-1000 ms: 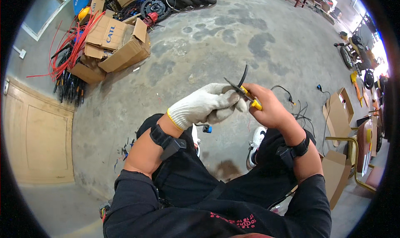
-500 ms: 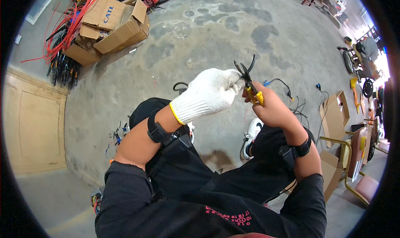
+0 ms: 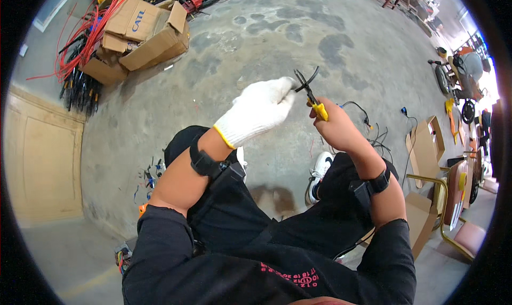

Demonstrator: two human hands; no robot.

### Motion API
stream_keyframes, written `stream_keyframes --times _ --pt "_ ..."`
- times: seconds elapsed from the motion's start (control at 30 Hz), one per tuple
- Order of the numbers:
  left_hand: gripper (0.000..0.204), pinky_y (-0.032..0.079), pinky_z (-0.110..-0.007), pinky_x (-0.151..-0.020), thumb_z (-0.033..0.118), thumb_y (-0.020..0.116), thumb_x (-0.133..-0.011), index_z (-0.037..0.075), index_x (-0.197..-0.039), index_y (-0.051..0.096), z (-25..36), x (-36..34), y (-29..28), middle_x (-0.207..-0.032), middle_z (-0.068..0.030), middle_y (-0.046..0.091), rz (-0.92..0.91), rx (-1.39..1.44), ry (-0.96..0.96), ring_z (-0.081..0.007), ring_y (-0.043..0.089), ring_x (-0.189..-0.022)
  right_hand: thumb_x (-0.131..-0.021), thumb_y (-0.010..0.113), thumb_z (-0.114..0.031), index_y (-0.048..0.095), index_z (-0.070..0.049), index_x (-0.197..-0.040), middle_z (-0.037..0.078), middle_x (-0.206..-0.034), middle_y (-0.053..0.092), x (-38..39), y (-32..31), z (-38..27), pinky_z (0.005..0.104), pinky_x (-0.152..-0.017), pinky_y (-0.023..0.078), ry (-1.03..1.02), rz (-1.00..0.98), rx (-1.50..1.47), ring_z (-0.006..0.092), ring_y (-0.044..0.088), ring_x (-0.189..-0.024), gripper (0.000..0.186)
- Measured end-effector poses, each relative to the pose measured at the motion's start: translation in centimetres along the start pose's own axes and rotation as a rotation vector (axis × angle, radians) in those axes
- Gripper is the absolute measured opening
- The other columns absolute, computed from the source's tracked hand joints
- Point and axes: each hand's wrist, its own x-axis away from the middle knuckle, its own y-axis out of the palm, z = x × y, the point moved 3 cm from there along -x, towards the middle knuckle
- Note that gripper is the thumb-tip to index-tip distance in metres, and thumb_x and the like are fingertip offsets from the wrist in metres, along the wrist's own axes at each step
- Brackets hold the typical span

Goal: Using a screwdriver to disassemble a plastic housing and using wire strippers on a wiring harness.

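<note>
My left hand (image 3: 262,106) wears a white knitted glove with a yellow cuff, its fingers pinched round a short black cable (image 3: 313,73) in front of me. My bare right hand (image 3: 335,124) grips pliers with yellow handles (image 3: 321,109), their dark jaws pointing up and away from me, crossing the cable just right of my gloved fingertips. Whether the jaws touch or bite the cable is unclear. Both hands are raised over the concrete floor (image 3: 250,49), between and beyond my bent knees and white shoes (image 3: 321,168).
Cardboard boxes (image 3: 133,25), red tubing (image 3: 80,46) and dark bundles lie left, beside a wooden door (image 3: 45,161). Loose cables (image 3: 373,134), flattened cardboard (image 3: 424,145) and a metal-framed chair (image 3: 453,190) sit right. A wheeled vehicle (image 3: 442,75) and wheels stand farther back at the right.
Both hands have moved up and away from my body. The pliers have turned to point more upright, and my gloved hand now shows more of its back.
</note>
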Motion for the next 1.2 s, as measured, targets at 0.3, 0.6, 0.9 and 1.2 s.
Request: stream_keyframes --times 0.3,0.6,0.9,1.2 --pt "0.009 0.052 -0.044 -0.070 0.015 0.063 -0.074 0.010 -0.077 0.070 18.7 17.7 -4.6 -0.072 -0.0080 0.065 -0.247 -0.668 0.280 -0.0299 0.067 -0.074 -0.079 0.049 -0.003 0.059 -0.001 -0.121 0.017 -0.104 0.069 -0.9 -1.1 1.4 0.0411 -0.088 0.049 0.138 0.115 0.177 0.0365 0.064 -0.100 0.043" --pt "0.010 0.052 -0.044 -0.070 0.017 0.063 -0.071 0.009 -0.069 0.069 19.4 10.3 0.4 -0.067 -0.0040 0.064 -0.480 -0.757 0.456 -0.0252 0.067 -0.070 -0.082 0.051 -0.009 0.060 0.000 -0.123 0.018 -0.112 0.070 -0.7 -2.3 1.1 0.0398 -0.088 0.051 0.209 0.151 0.213 0.0350 0.066 -0.102 0.043" --pt "0.011 0.052 -0.044 -0.071 0.015 0.061 -0.073 0.008 -0.071 0.068 19.1 14.9 5.1 -0.068 -0.0046 0.064 -0.462 -0.857 0.536 -0.0245 0.066 -0.070 -0.072 0.053 -0.007 0.065 0.006 -0.107 0.029 -0.092 0.068 0.1 -1.4 2.1 0.0477 -0.080 0.052 0.147 0.112 0.201 0.0448 0.066 -0.089 0.040" --pt "0.011 0.053 -0.044 -0.072 0.014 0.059 -0.074 0.006 -0.073 0.068 17.9 17.6 5.9 -0.068 -0.0052 0.064 -0.427 -1.001 0.544 -0.0239 0.066 -0.071 -0.073 0.055 -0.011 0.067 0.006 -0.106 0.030 -0.099 0.069 0.6 -1.9 2.1 0.0470 -0.083 0.053 0.100 0.222 0.193 0.0442 0.067 -0.094 0.039"
